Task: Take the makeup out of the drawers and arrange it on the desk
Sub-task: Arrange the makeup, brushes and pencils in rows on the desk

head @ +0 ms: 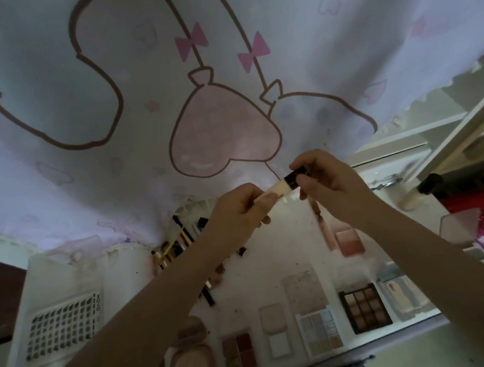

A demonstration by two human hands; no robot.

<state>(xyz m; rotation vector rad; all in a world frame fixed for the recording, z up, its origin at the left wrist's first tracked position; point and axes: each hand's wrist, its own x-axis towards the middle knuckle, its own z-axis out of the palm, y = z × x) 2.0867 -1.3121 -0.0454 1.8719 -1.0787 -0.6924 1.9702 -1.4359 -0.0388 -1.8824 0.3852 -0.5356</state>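
Two hands, left hand (239, 211) and right hand (325, 183), pinching one tube (281, 189); "XOYO" on lash card (64, 330).

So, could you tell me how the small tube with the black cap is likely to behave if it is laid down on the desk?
The small cream tube with a black cap, held between the left hand and right hand, looks slim and round, so it would probably roll on the glossy white desk. It is likely light, since fingertips alone carry it.
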